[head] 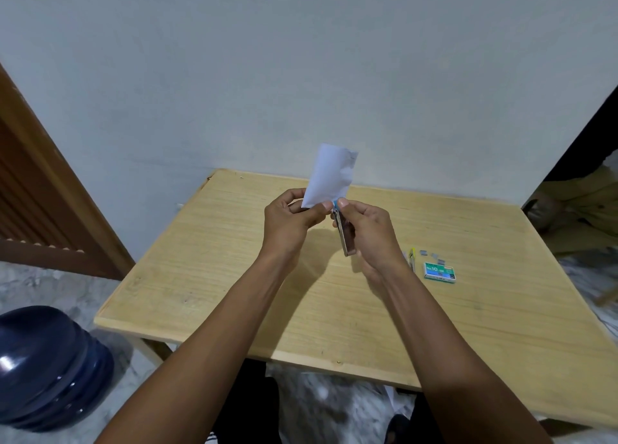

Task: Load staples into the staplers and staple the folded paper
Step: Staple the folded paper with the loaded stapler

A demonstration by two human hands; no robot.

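Folded paper (329, 176) left hand (291, 219), stapler (346, 239) right hand (369, 233); staple box (439, 272) seemingly shut.

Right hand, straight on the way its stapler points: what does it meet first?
Most likely the folded paper: the stapler in the right hand noses at its lower corner, which the left hand pinches. Contact is unclear.

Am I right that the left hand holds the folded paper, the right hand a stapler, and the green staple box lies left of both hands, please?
Not quite: the head view shows the green staple box lying on the table right of both hands, not left. The left hand does hold the folded paper, the right hand a stapler.
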